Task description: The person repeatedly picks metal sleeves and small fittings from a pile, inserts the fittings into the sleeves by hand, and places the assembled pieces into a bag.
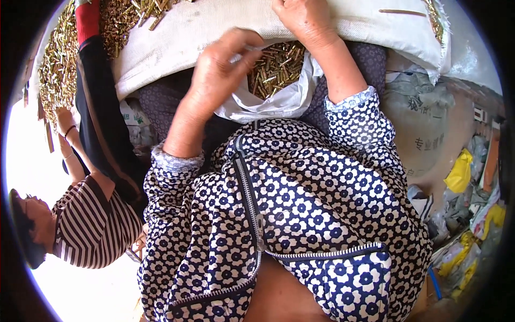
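My left hand (219, 72) hovers at the left rim of a white plastic bag (300, 91), a little blurred. Its thumb stands apart from the curled forefinger, and nothing shows between them; the other fingers are mostly hidden. Slim brass-coloured metal pieces (276, 70) fill the bag, which lies open in my lap. Over the pale woven cloth (365, 32) beyond it, my right hand (304, 20) is closed, its fingers curled inward at the top edge of the picture. Whatever it may hold is out of sight.
More brass-coloured pieces (59, 64) lie heaped on the cloth at the far left. A person in a striped top (102, 225) sits there, one hand (65, 121) at the heap. A thin brown stick (402, 12) rests on the cloth. Crumpled plastic bags (460, 172) lie at right.
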